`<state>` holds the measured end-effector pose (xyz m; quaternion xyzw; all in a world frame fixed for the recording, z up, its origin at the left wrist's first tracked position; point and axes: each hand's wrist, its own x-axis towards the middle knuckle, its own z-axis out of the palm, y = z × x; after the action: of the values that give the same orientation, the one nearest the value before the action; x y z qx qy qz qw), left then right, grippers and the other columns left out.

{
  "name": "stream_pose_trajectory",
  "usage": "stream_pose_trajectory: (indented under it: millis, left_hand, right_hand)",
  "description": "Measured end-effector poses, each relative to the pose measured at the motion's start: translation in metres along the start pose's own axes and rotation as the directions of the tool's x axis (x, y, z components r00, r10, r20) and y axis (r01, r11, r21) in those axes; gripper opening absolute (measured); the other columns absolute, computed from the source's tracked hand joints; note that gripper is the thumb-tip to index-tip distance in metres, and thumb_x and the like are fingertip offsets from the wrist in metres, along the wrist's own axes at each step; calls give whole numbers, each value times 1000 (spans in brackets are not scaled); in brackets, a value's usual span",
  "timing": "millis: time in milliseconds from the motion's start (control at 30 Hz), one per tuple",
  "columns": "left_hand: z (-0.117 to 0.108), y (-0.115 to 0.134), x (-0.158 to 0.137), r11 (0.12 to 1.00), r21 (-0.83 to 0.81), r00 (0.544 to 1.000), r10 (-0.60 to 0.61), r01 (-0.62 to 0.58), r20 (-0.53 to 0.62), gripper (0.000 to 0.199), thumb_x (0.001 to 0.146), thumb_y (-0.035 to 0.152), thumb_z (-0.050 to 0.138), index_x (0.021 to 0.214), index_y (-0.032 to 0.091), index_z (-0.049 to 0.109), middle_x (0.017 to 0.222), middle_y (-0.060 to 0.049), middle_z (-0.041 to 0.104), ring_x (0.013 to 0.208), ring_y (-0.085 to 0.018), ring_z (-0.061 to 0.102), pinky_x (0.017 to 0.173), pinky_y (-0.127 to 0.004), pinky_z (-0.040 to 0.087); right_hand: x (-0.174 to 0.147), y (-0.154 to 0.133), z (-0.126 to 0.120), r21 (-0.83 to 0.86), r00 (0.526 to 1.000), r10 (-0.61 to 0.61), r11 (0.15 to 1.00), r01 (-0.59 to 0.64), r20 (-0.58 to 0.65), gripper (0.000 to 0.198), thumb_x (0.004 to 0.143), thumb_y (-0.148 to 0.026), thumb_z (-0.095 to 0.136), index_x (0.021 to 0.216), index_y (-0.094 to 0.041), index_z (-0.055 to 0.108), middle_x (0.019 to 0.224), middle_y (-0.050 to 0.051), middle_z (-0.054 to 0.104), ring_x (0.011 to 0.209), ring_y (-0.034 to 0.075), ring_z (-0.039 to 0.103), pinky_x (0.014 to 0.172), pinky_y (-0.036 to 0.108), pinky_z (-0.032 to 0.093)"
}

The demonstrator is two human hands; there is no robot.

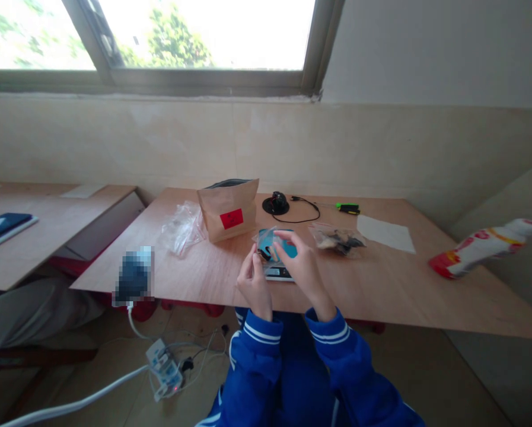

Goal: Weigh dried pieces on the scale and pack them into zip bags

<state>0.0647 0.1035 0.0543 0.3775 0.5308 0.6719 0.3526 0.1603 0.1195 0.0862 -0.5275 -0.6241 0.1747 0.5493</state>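
Observation:
My left hand (255,283) pinches a small clear plastic bag (269,240) by its lower left side, and something small and dark shows in or behind the bag there. Around the bag's upper right edge curl the thumb and fingers of my right hand (301,265); the exact grip is hard to make out. Beneath both hands lies a small digital scale (284,274) with a blue top and a display at its front, partly covered by the hands and bag. Just right of it rests a clear bag (339,242) with dark pieces inside.
A brown paper pouch (228,218) stands behind left, beside empty clear bags (183,228). Behind are a black round-based device (276,203) with a cable, screwdrivers (348,208) and white paper (385,232). A bottle (483,248) is at right, a blurred-out device (133,276) at the left front edge.

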Motion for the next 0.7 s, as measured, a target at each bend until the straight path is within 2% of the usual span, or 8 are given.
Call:
stream_pose_trajectory:
  millis: [100, 200, 300, 367, 433, 533, 600, 700]
  left_hand:
    - [3, 6, -8, 998, -50, 999, -32, 32, 3, 34, 88, 34, 52, 112, 16, 68, 116, -8, 68, 110, -22, 63, 95, -33, 50]
    - [5, 10, -21, 990, -130, 998, -47, 51, 36, 36, 89, 37, 51, 114, 16, 67, 119, -8, 67, 112, -22, 62, 97, -33, 49]
    - [5, 17, -37, 985, -160, 990, -46, 67, 132, 37, 90, 39, 50, 115, 18, 67, 120, -8, 66, 115, -22, 60, 100, -34, 47]
    - [1, 22, -49, 990, -130, 974, -23, 53, 224, 36, 91, 38, 49, 116, 20, 66, 123, -7, 65, 118, -22, 58, 103, -36, 45]
    - [-9, 26, -60, 997, -78, 945, 51, -27, 322, 36, 92, 36, 46, 121, 21, 63, 128, -8, 61, 122, -23, 54, 106, -38, 42]
    - [-43, 17, -72, 967, -12, 882, 237, -254, 407, 36, 91, 33, 45, 121, 22, 63, 126, -11, 61, 118, -24, 56, 101, -41, 45]
    - [-79, -6, -72, 935, 49, 881, 313, -352, 355, 31, 91, 32, 42, 100, 24, 71, 101, -10, 70, 95, -21, 65, 86, -37, 52]
    - [-136, -62, -62, 925, 169, 888, 255, -339, 383, 30, 87, 37, 45, 73, 26, 68, 67, -6, 64, 66, -20, 62, 62, -34, 52]
  right_hand:
    - [-12, 7, -2, -73, 991, -28, 997, 18, -133, 28, 87, -32, 55, 113, -23, 58, 125, 11, 58, 118, 26, 53, 99, 46, 44]
    - [-27, 17, -5, 63, 961, 184, 983, -175, -206, 42, 85, -42, 55, 122, -21, 48, 127, 14, 54, 105, 25, 59, 84, 41, 52]
    - [-38, 20, -12, 147, 927, 340, 936, -319, -155, 39, 85, -47, 54, 113, -20, 51, 113, 12, 61, 91, 23, 63, 70, 34, 54]
    - [-42, 16, -18, 122, 931, 344, 936, -330, -123, 30, 86, -45, 51, 103, -21, 55, 98, 9, 64, 80, 20, 63, 63, 31, 52]
    - [-44, 10, -25, 110, 935, 345, 936, -335, -86, 24, 87, -42, 49, 92, -21, 57, 76, 3, 62, 63, 17, 59, 55, 28, 48]
    - [-44, 3, -37, 173, 912, 406, 904, -390, -61, 21, 84, -42, 51, 80, -22, 55, 55, -2, 51, 45, 14, 48, 41, 25, 39]
    - [-43, 2, -45, 212, 895, 441, 883, -418, -72, 22, 81, -44, 54, 76, -23, 53, 52, -3, 50, 41, 13, 45, 37, 24, 34]
    - [-40, 3, -57, 223, 879, 463, 874, -432, -112, 25, 78, -46, 58, 71, -23, 51, 50, -4, 49, 41, 12, 43, 37, 23, 34]
